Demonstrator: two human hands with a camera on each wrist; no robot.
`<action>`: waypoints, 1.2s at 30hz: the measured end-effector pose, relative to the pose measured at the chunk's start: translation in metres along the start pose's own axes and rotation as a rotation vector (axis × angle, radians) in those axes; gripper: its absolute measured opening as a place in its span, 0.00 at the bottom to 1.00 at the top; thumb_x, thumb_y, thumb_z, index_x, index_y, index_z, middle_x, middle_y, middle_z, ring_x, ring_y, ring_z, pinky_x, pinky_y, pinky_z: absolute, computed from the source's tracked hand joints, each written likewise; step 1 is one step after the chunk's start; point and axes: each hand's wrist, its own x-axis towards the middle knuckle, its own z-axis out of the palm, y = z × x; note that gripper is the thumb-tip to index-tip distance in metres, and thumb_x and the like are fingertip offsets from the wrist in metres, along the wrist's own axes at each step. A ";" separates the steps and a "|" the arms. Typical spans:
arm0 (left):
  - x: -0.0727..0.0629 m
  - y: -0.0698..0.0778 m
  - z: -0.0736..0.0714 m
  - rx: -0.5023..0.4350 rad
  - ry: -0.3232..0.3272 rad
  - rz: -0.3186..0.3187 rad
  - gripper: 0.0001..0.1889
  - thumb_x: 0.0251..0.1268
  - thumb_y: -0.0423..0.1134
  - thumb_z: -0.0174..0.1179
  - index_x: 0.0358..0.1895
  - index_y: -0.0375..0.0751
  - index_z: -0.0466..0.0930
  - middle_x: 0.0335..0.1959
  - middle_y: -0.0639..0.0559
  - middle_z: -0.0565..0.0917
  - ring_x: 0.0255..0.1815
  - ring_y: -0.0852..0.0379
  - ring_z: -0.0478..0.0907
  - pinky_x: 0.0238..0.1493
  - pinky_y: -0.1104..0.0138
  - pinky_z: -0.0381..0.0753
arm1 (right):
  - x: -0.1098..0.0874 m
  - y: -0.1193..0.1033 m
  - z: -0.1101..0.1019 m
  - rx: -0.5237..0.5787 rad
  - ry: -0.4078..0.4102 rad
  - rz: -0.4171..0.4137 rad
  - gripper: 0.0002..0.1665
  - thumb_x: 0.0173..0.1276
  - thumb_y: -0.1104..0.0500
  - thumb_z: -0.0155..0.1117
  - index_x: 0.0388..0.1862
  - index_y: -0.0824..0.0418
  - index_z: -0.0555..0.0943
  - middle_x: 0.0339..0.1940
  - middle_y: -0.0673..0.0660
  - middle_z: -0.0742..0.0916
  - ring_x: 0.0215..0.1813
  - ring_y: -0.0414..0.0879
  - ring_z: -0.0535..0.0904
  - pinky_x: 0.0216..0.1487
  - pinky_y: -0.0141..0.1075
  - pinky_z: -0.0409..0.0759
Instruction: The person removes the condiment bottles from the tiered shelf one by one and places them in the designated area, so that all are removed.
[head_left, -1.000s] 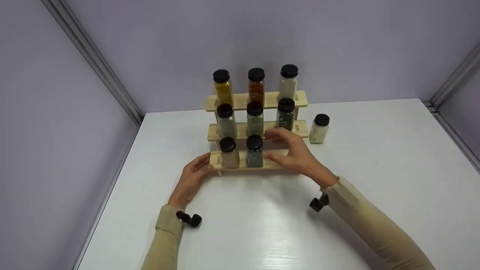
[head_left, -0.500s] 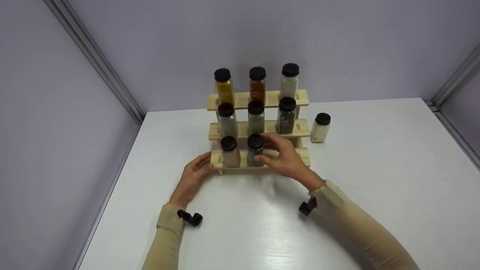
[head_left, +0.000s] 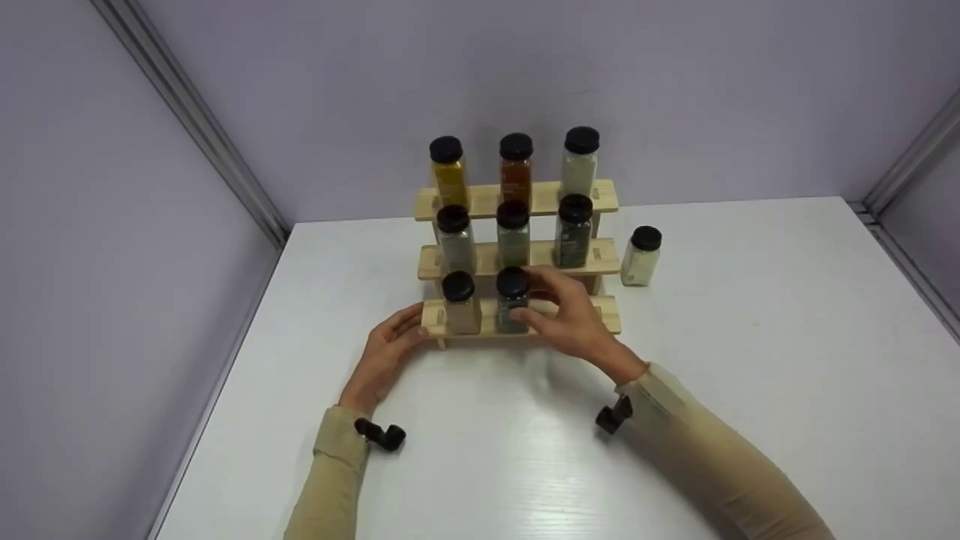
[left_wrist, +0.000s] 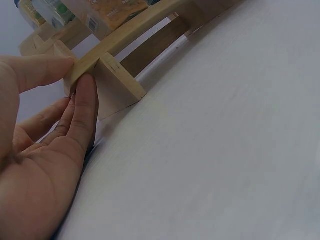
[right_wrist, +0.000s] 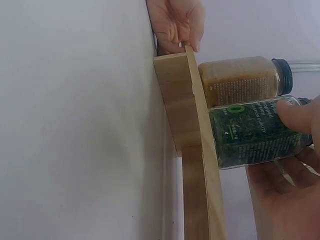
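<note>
Black-lidded glass jar of dark green flakes (right_wrist: 240,135), gripped

I see it upright, mid-frame in the head view, on the lowest tier of a pale wooden rack (head_left: 606,315); the right hand (head_left: 576,324) pinches it; the left hand (head_left: 381,361) clasps the tier's left end.

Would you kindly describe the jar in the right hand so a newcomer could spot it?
Find the three-tier wooden rack on the white table. On its lowest shelf, the right hand grips a black-capped jar whose dark green contents set it apart from its orange-brown neighbour.
</note>
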 end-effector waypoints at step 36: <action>0.000 0.000 0.001 0.017 0.008 -0.002 0.30 0.80 0.31 0.61 0.80 0.32 0.66 0.77 0.34 0.72 0.70 0.52 0.78 0.72 0.64 0.80 | -0.026 -0.017 -0.071 -0.132 0.092 -0.028 0.33 0.69 0.69 0.76 0.72 0.67 0.78 0.62 0.60 0.88 0.62 0.40 0.84 0.65 0.29 0.83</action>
